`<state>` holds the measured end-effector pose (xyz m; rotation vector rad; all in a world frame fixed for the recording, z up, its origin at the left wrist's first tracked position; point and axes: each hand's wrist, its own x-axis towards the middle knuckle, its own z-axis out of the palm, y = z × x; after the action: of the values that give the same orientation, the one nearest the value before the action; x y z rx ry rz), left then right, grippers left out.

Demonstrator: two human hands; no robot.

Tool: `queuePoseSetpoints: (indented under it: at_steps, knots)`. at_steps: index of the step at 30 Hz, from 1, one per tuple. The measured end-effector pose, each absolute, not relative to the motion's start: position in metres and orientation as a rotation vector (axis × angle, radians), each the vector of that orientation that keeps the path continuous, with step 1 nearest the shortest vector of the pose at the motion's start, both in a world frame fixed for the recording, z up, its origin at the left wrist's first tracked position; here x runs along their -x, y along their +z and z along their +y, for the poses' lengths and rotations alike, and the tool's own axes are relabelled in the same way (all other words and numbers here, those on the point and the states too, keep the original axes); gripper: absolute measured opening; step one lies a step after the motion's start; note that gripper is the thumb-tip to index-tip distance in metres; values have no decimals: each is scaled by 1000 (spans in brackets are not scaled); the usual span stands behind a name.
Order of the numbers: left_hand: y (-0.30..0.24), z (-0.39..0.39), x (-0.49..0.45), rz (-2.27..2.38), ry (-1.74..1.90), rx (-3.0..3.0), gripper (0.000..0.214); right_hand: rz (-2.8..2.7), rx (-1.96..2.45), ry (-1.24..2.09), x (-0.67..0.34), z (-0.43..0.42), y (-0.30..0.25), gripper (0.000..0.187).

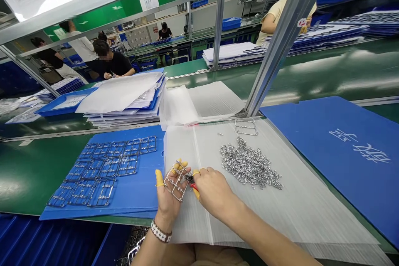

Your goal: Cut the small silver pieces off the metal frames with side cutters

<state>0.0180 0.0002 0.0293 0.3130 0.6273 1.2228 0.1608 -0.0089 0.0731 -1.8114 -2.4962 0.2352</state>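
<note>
My left hand, palm up with yellow finger cots, holds a small silver metal frame across its fingers. My right hand is closed around a small red-handled cutter whose tip meets the frame's right edge. Just to the right lies a heap of small shiny metal pieces on a white sheet. A single loose frame lies at the sheet's far edge.
Several metal frames lie in rows on a blue board at left. A blue panel lies at right. Stacked sheets and an aluminium post stand behind. Other people work at benches beyond.
</note>
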Motion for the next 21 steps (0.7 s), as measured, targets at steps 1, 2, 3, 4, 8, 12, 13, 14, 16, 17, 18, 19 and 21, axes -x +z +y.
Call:
queuePoseSetpoints:
  at_steps: [1,2,3,4,8,12,13,14,16,17,18,19,21]
  knots:
    - [30,1,-17,622,1229,-307,66,-2494,1812,217,-161,-10,74,15]
    - [31,2,-16,616,1238,-299,65,-2491,1809,199,-161,-12,76,16]
    - [32,3,-15,609,1246,-289,65,-2487,1802,185,-161,-13,77,18]
    - [33,5,-14,604,1256,-278,64,-2485,1792,180,-161,-15,78,20]
    - [33,10,-15,612,1288,-258,63,-2486,1756,251,-156,-22,79,24]
    - [32,9,-20,639,1309,-275,64,-2477,1719,296,-150,-23,76,24]
    - [32,9,-21,645,1308,-280,64,-2474,1717,301,-149,-22,75,23]
    - [32,8,-22,651,1307,-284,64,-2473,1721,305,-149,-21,74,22]
    - [32,7,-24,655,1305,-290,64,-2473,1736,312,-148,-20,74,21]
    - [32,7,-24,655,1306,-292,64,-2475,1739,317,-148,-20,74,21]
    - [32,7,-24,656,1308,-292,64,-2477,1739,322,-148,-20,74,22]
    - [32,7,-24,658,1312,-292,64,-2478,1736,327,-148,-20,75,22]
    - [33,7,-24,660,1323,-294,63,-2475,1734,337,-149,-20,75,24]
